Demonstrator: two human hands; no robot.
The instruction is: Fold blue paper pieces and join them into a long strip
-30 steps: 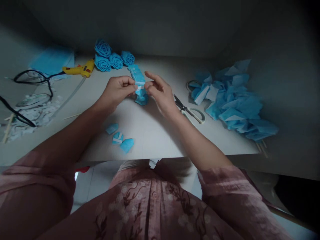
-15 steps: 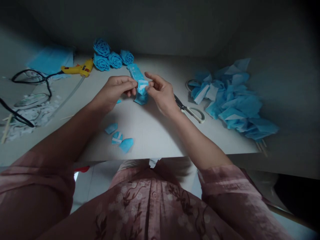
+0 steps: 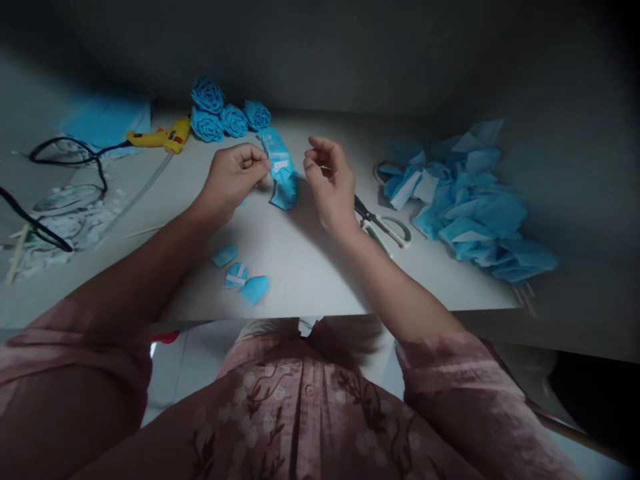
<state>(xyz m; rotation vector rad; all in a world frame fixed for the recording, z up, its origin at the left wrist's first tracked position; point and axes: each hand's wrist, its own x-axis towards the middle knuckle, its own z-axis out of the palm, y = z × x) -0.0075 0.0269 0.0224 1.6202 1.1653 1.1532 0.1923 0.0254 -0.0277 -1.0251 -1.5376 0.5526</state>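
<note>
My left hand (image 3: pixel 237 170) is closed in a pinch on the left edge of a small blue paper piece (image 3: pixel 282 168) with a white strip across it. Behind that piece lies a longer band of blue pieces (image 3: pixel 286 193), running away from me across the table. To the right, my right hand (image 3: pixel 331 183) hangs apart from the paper, its fingers loosely curled, thumb and forefinger separated with nothing between them. Scissors (image 3: pixel 383 223) with pale handles lie just beyond my right wrist. Several loose blue cut pieces (image 3: pixel 255 289) rest on the table nearer my body.
Several rolled blue paper roses (image 3: pixel 234 120) stand at the back. A yellow glue gun (image 3: pixel 163 139) with a black cord lies left, by blue sheets (image 3: pixel 113 120) and white scraps (image 3: pixel 75 223). A heap of crumpled blue paper (image 3: pixel 475 200) with sticks fills the table's right side.
My right hand has let go of the small blue piece and drawn away to the right. My left hand still pinches it. The view has shifted slightly.
</note>
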